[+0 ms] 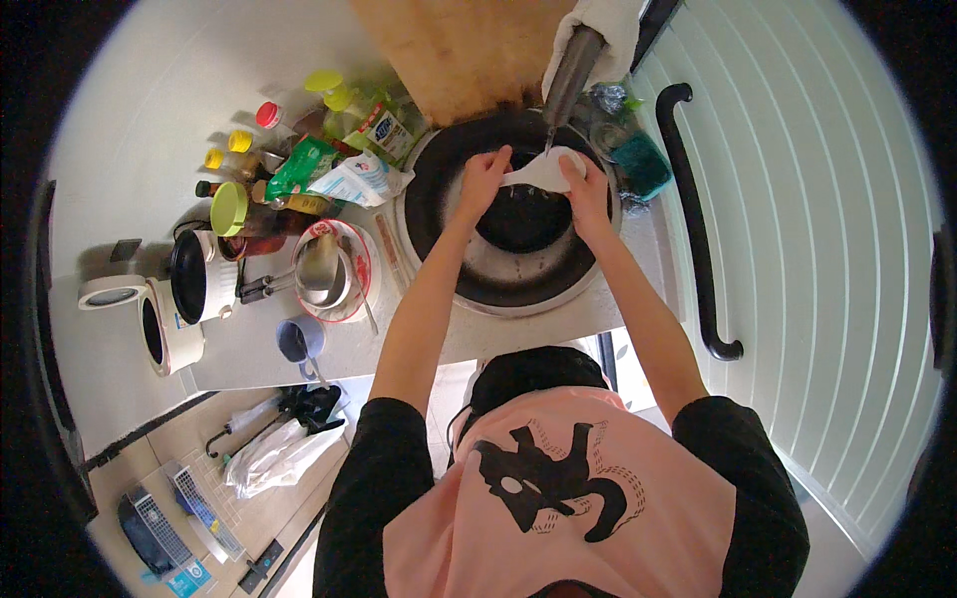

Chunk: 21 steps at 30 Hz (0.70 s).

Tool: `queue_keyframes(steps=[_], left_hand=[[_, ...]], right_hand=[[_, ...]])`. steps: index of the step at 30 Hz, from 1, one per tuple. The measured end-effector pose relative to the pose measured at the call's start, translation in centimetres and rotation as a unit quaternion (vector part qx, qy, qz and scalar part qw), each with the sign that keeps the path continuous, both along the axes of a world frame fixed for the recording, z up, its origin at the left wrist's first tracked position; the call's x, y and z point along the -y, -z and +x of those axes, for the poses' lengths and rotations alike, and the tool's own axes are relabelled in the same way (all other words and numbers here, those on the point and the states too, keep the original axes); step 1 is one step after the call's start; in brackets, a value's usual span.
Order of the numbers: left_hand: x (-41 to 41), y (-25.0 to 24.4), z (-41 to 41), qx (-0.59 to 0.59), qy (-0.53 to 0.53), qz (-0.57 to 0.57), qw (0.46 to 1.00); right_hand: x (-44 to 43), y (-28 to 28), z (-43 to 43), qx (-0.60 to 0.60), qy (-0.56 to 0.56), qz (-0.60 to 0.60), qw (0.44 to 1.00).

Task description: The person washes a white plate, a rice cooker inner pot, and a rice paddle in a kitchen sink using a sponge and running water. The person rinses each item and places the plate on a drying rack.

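Note:
Both my hands are over a round dark sink basin [430, 217] with a pale rim. Between them is a white spoon-like utensil [544, 173], wide at the right and narrow at the left. My left hand [484, 179] pinches its narrow end. Around the wide end, the fingers of my right hand [589, 196] are closed, thumb on top. The grey faucet [572, 78] points down at the utensil, its tip just above it. Below my hands, a dark round area [527, 224] fills the middle of the basin; whether it is a separate bowl, I cannot tell.
Left of the basin stand pump bottles [340, 101], a green packet [303, 166], a plate [366, 247] with a metal ladle [318, 263], a blue mug [300, 336] and a white pot [205, 276]. A green scouring pad [641, 164] and a door handle [695, 224] are at right.

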State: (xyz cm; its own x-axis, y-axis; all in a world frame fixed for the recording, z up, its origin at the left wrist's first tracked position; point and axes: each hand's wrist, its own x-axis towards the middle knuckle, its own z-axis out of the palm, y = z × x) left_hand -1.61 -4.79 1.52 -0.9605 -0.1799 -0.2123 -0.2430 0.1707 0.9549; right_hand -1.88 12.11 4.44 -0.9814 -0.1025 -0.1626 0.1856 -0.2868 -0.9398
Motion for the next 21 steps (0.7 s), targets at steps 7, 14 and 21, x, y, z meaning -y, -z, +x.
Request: queue_keyframes(steps=[7,14,21], left_hand=[[0.2,-1.9,2.0,0.038,0.073,0.114,0.99],[-0.5,0.8,2.8,-0.033,0.058,0.145,0.987],[-2.2,0.9,1.8,0.05,0.103,0.3,0.947]], right_hand=[[3.8,0.6,-3.2,-0.115,-0.1,0.135,0.979],[2.3,-0.8,-2.9,-0.176,-0.013,0.252,0.952],[-1.7,-0.8,-1.6,-0.119,0.131,0.236,0.956]])
